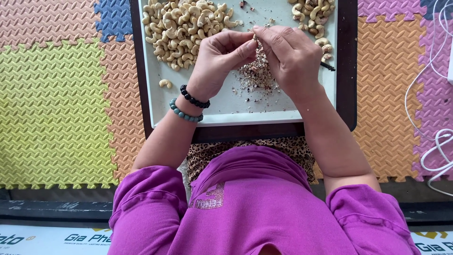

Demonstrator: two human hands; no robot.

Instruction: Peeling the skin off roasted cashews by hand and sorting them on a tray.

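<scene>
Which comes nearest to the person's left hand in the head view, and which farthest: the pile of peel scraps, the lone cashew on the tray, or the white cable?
From the left hand:
1. Pile of peel scraps, just beside it at tray centre.
2. Lone cashew, at the tray's left edge.
3. White cable, far right on the mats.

Left hand and right hand meeting over tray middle, fingertips pinching one cashew. Peeled pile at tray's far-left corner, unpeeled pile far-right, skins under hands. Stray nut near left edge.
</scene>
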